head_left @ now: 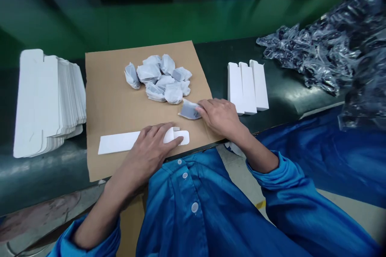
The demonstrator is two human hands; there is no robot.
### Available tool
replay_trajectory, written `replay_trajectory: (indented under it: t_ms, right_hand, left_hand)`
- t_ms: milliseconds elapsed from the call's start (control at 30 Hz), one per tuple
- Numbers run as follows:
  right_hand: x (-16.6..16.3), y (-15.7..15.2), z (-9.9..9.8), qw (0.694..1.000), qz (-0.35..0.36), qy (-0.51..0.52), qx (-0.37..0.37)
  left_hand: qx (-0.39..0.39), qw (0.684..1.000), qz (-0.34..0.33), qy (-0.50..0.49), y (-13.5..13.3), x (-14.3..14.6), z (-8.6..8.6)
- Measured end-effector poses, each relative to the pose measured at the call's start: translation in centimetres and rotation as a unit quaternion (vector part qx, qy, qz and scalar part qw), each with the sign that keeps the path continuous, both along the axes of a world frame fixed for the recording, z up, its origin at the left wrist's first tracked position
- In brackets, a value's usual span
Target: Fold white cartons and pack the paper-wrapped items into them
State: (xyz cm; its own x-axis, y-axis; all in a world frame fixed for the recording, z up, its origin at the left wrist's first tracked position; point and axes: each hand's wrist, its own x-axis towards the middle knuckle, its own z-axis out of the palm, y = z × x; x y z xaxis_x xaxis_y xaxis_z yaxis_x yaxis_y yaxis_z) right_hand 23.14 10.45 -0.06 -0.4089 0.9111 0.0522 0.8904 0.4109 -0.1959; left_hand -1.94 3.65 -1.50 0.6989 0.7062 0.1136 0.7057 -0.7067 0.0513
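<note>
Under my left hand (153, 144) lies a long white carton (119, 142), its flap end pointing right and open. My left fingers wrap over the carton near that end. My right hand (220, 115) pinches a small item in a whitish translucent bag (189, 110) just above the cardboard; what is inside the bag cannot be made out. Beyond both hands sits a heap of similar wrapped items (164, 78) on the brown cardboard sheet (105, 100).
At the left stands a thick stack of flat white cartons (39, 100). Several closed-looking white boxes (247, 88), set side by side, lie right of the cardboard. Crumpled clear plastic (313, 56) covers the far right of the dark green table (211, 58).
</note>
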Motion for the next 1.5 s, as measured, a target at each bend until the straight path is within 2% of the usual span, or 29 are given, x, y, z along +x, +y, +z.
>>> replay_trajectory:
  t_ms: [33, 100, 200, 267, 367, 433, 500, 567, 767, 833, 900, 967, 1100, 1200, 1267, 1400, 1500]
  right_hand:
    - [0.1, -0.1, -0.1, 0.999, -0.021, -0.025, 0.037]
    - [0.0, -0.3, -0.8, 0.996, 0.008, -0.030, 0.080]
    - [-0.3, -0.3, -1.9, 0.995, 0.057, 0.015, 0.084]
    - [-0.2, -0.4, -1.9, 0.994, 0.035, 0.076, 0.073]
    - [0.3, -1.2, -0.8, 0.971, 0.045, 0.234, -0.007]
    - [0.7, -2.2, 0.0, 0.942, 0.116, 0.299, -0.096]
    - [0.5, -3.2, 0.0, 0.925, 0.190, 0.300, -0.134]
    - [-0.3, -4.0, -0.8, 0.932, 0.216, 0.274, -0.098]
    - [-4.0, -6.2, -3.5, 0.966, 0.170, 0.172, 0.088]
    - [-4.7, -6.8, -3.9, 0.965, 0.135, 0.175, 0.139]
    - [-5.1, -7.2, -4.2, 0.961, 0.098, 0.209, 0.155]
    - [-5.3, -7.3, -4.3, 0.955, 0.076, 0.257, 0.124]
    - [-6.0, -7.2, -3.8, 0.930, 0.054, 0.364, -0.017]
    - [-6.5, -7.0, -3.3, 0.874, 0.012, 0.462, -0.152]
    - [-7.1, -7.0, -3.2, 0.835, 0.012, 0.506, -0.214]
    - [-8.5, -6.6, -3.5, 0.824, 0.029, 0.517, -0.229]
    - [-7.8, -5.5, -2.3, 0.801, -0.010, 0.557, -0.217]
  left_hand:
    - [-0.013, 1.000, -0.007, -0.002, 0.1, -0.2, -0.1]
    - [-0.038, 0.999, -0.023, -0.011, 0.1, -0.7, -0.2]
    - [-0.063, 0.997, -0.037, -0.031, -0.1, -1.1, -0.1]
    - [-0.063, 0.996, -0.030, -0.053, -0.3, -1.3, 0.0]
    - [-0.042, 0.994, -0.023, -0.100, -0.4, -1.4, 0.1]
    - [-0.031, 0.991, -0.034, -0.123, -0.3, -1.5, 0.0]
    - [-0.036, 0.990, -0.044, -0.130, -0.2, -1.7, -0.1]
    - [-0.044, 0.990, -0.040, -0.125, -0.2, -1.7, -0.3]
    - [-0.015, 0.989, -0.036, -0.139, -0.2, -1.8, -1.2]
    - [0.001, 0.988, -0.036, -0.149, -0.1, -1.8, -1.5]
    - [0.013, 0.988, -0.026, -0.150, -0.1, -1.7, -1.7]
    - [0.015, 0.989, -0.017, -0.147, -0.2, -1.6, -1.6]
    - [0.019, 0.989, -0.001, -0.145, -0.6, -1.5, -1.4]
    - [0.055, 0.985, 0.015, -0.164, -1.1, -1.7, -1.8]
    - [0.090, 0.979, 0.034, -0.178, -1.1, -1.7, -2.3]
    - [0.144, 0.971, 0.055, -0.183, -0.6, -0.1, -2.7]
    - [0.176, 0.961, 0.066, -0.201, -1.4, 1.6, -1.6]
